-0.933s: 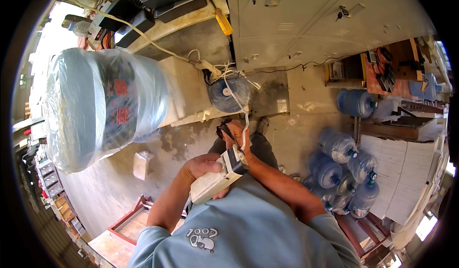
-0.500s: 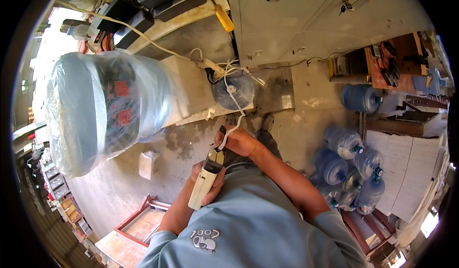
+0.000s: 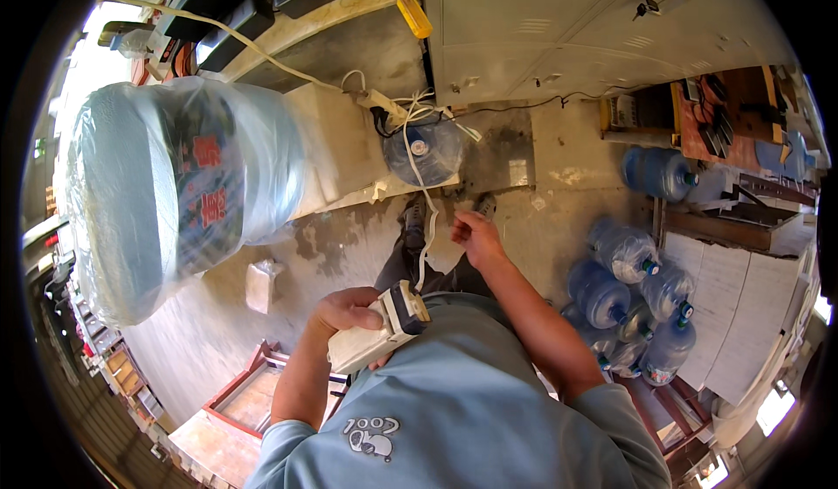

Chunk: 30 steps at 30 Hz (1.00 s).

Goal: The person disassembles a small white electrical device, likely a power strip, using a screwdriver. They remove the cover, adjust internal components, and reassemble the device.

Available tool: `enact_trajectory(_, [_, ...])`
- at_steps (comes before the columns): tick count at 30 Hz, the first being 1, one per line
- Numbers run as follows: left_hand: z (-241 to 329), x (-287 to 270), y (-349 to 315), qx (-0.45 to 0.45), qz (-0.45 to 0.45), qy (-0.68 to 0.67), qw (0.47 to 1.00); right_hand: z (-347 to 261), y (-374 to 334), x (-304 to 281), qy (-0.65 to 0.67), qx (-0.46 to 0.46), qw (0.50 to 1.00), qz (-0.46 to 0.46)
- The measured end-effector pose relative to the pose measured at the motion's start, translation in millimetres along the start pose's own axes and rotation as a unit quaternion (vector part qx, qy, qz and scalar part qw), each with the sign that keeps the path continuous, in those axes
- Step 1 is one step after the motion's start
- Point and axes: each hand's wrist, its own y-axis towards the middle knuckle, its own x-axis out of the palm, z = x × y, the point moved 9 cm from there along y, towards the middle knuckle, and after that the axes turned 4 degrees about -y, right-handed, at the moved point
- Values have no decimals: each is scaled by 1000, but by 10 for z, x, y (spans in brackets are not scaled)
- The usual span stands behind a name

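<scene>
My left hand (image 3: pixel 349 308) is wrapped round a cream boxy device (image 3: pixel 371 336) with a dark band at its far end, held close to my shirt. From that end a white cord (image 3: pixel 428 240) runs up past a blue water jug (image 3: pixel 428 159) to a white power strip (image 3: pixel 384 105). To the right of the cord, apart from it, my right hand (image 3: pixel 480 240) is raised with its fingers curled together. Whatever its fingertips may hold is too small to make out.
A large plastic-wrapped water bottle (image 3: pixel 166 196) stands close on the left. Grey metal cabinets (image 3: pixel 559 26) are ahead, beside a yellow-handled screwdriver (image 3: pixel 413 16). Several blue water jugs (image 3: pixel 598 292) lie at right. A small wrapped block (image 3: pixel 261 285) sits on the floor.
My right hand has left the device's dark end and moved away to the right. My left hand has tilted the device over, with its dark end now toward the right.
</scene>
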Motion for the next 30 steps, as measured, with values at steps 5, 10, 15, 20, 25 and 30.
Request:
enact_trajectory(5, [802, 707, 134, -172, -118, 85, 974, -749, -421, -23, -183, -132, 974, 34])
enact_trajectory(10, [881, 681, 324, -123, -105, 297, 941, -1216, -887, 929, -482, -247, 833, -114])
enact_trajectory(15, [928, 688, 399, -92, -70, 348, 930, -1005, -815, 1366, -744, -183, 615, -188])
enact_trajectory(20, [989, 670, 398, -67, -15, 391, 918, -892, -813, 1602, -783, -104, 576, -212])
enact_trajectory(25, [929, 572, 427, -76, 64, 456, 884, -868, -796, 1639, -744, -189, 618, -167])
enact_trajectory(30, [939, 442, 386, -24, 177, 480, 859, -1115, -1011, 1632, -653, -249, 711, -79])
